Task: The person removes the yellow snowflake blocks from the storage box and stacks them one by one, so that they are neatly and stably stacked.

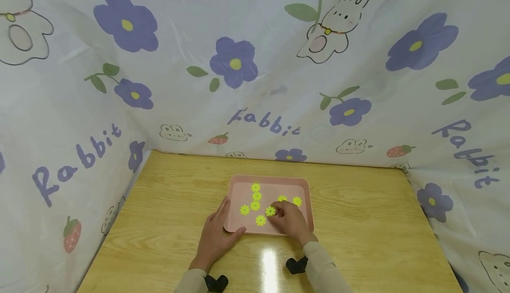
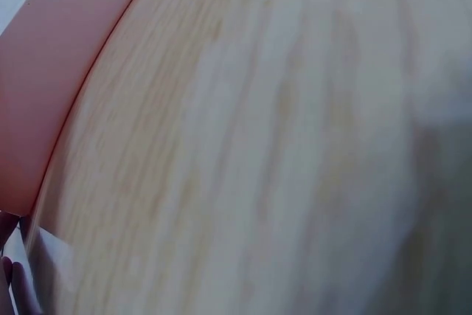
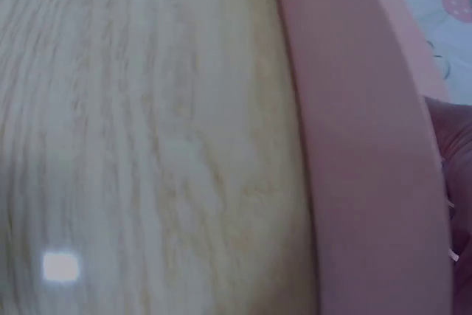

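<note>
A shallow pink tray [image 1: 272, 186] lies on the wooden table, with several yellow-green flower-shaped pieces inside. My left hand [image 1: 215, 236] rests at the tray's front left corner, fingers extended along the left side and thumb near the front rim. Inside the tray, my right hand [image 1: 290, 218] pinches one flower-shaped piece [image 1: 270, 211] between thumb and fingertips. Another flower piece [image 1: 260, 220] lies just left of and in front of it. Behind the right hand, one flower piece [image 1: 282, 198] is partly covered. The right wrist view catches the tray's outer wall [image 3: 369, 138] and a sliver of that hand.
The wooden table [image 1: 358, 222] extends around the tray on all sides. A white cloth [image 1: 271, 89] printed with rabbits and purple flowers hangs behind it and along both sides. Black devices [image 1: 217, 283] sit at the wrists.
</note>
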Motion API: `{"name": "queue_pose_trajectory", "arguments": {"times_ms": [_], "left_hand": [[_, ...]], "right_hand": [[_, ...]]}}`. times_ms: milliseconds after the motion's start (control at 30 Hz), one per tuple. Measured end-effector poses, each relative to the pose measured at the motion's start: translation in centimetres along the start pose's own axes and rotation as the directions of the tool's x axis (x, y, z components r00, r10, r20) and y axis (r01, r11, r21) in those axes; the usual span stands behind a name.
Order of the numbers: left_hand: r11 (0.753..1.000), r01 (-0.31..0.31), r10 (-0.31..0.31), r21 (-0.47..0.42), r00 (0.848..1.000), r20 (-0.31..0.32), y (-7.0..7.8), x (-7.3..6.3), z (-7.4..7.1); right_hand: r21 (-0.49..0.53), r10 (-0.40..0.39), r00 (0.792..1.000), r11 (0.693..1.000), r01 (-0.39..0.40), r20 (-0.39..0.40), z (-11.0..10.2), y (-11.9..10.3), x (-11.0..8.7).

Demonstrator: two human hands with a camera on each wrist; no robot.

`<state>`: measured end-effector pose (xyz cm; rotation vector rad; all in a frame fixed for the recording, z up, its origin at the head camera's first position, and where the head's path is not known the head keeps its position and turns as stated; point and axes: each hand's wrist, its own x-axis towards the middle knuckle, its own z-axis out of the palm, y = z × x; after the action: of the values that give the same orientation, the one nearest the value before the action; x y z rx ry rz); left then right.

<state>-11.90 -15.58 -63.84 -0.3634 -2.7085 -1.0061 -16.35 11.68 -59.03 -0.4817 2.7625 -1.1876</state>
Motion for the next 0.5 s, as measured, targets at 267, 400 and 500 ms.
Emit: {"name": "queue_pose_trajectory", "arguments": {"times_ms": [267, 400, 500], "left_hand": [[1.0, 0.0, 0.0, -0.009, 1.0, -0.006, 0.0, 0.0, 0.1], [1.0, 0.007, -0.007, -0.01, 1.0, 0.005, 0.1, 0.0, 0.0], [1.0, 0.014, -0.014, -0.012, 1.0, 0.01, 0.1, 0.1, 0.0]], "right_hand": [[0.003, -0.055, 0.99, 0.998, 0.056, -0.129, -3.1, -0.2, -1.1], [0.02, -0.031, 0.985, 0.999, 0.035, -0.172, -5.4, 0.3, -2.0], [0.024, -0.013, 0.977, 1.0, 0.019, -0.211, -6.9, 1.2, -2.8]]}}
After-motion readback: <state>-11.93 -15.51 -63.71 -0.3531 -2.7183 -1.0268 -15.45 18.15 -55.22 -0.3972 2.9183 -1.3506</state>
